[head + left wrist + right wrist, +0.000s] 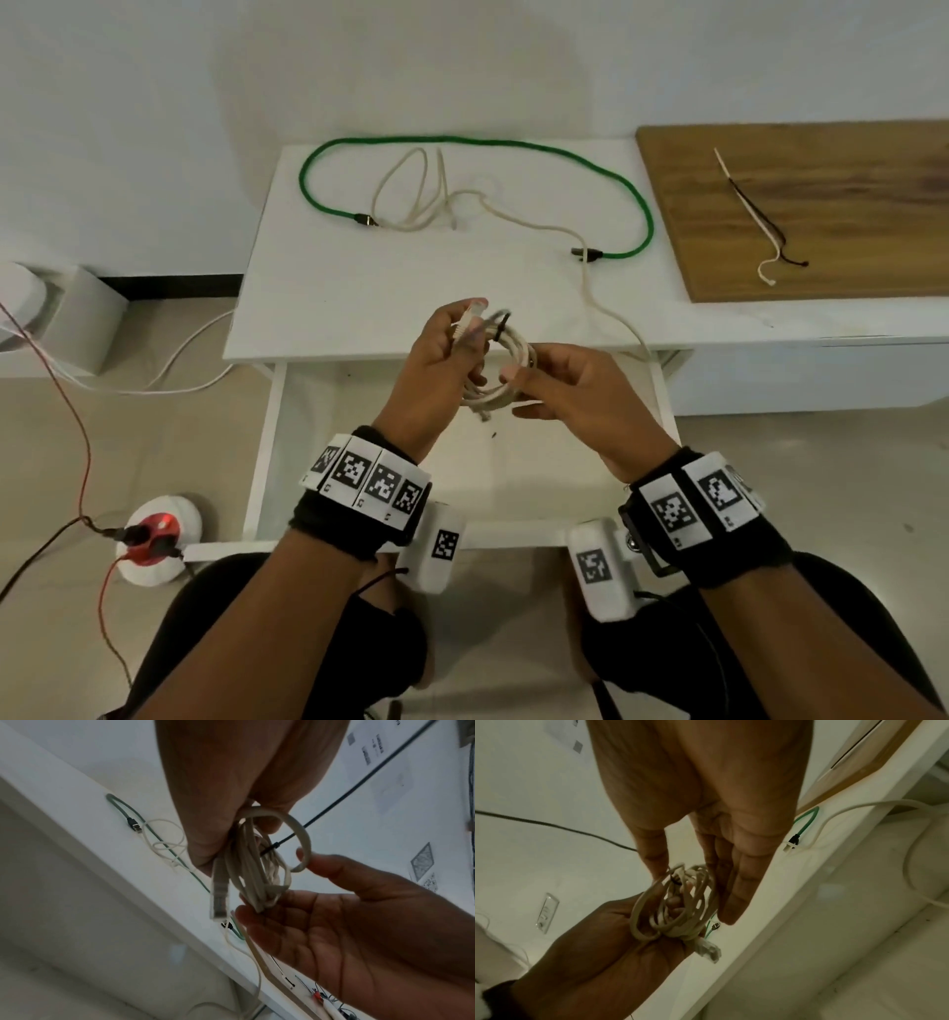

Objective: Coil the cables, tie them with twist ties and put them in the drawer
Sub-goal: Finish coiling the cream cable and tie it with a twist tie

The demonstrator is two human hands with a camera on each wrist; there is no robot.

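White wall (154,103) behind a white counter (318,308). Wooden board (832,205) on the counter's right. Beige tiled floor (51,462); lighting dim, even.

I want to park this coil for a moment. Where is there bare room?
The open drawer under the hands is bare. So is the near left of the white table, in front of the green cable. The table's middle and back are crowded with the green and loose beige cable; the board holds ties.

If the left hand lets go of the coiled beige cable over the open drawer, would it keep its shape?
Probably mostly: a black twist tie already cinches the coiled beige cable in the left hand. The loops look uneven and floppy, so they may sag. Its plug end dangles free.
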